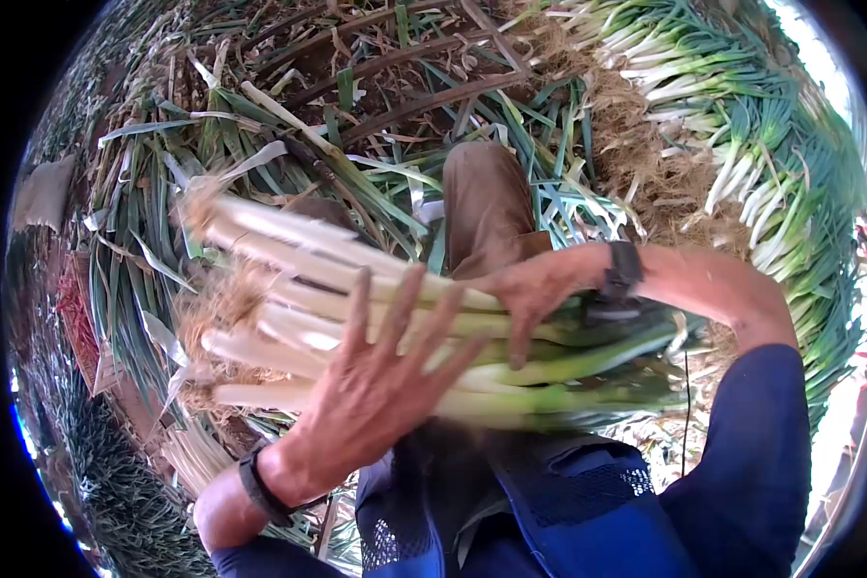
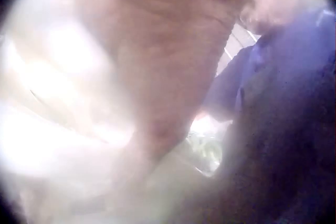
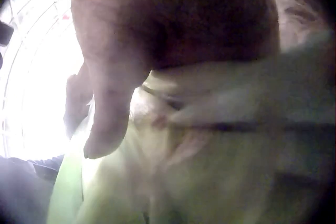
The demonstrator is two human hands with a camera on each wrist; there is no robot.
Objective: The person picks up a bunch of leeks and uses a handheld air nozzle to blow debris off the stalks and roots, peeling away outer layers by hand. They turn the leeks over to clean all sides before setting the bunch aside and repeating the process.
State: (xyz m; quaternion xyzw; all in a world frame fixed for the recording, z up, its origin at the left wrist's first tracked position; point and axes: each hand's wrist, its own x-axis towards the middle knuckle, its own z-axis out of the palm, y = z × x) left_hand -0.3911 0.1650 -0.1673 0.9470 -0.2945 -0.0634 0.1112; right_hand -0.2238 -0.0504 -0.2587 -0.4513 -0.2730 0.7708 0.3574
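Green leaves (image 1: 380, 207) lie beyond leeks (image 1: 277, 355) the right hand (image 1: 541, 281) grips, left hand (image 1: 374, 397) spread atop.

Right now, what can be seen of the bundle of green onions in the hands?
The bundle is many long, thick stalks lying side by side, white toward the shaggy tan roots and green toward the blurred leafy end. The stalks look smooth and fleshy, their root ends uneven. No tie shows on the visible part. It lies crosswise before the person's body, roots to their left. The left hand rests over the pale stalks, fingers spread; the right hand grips it farther toward the green.
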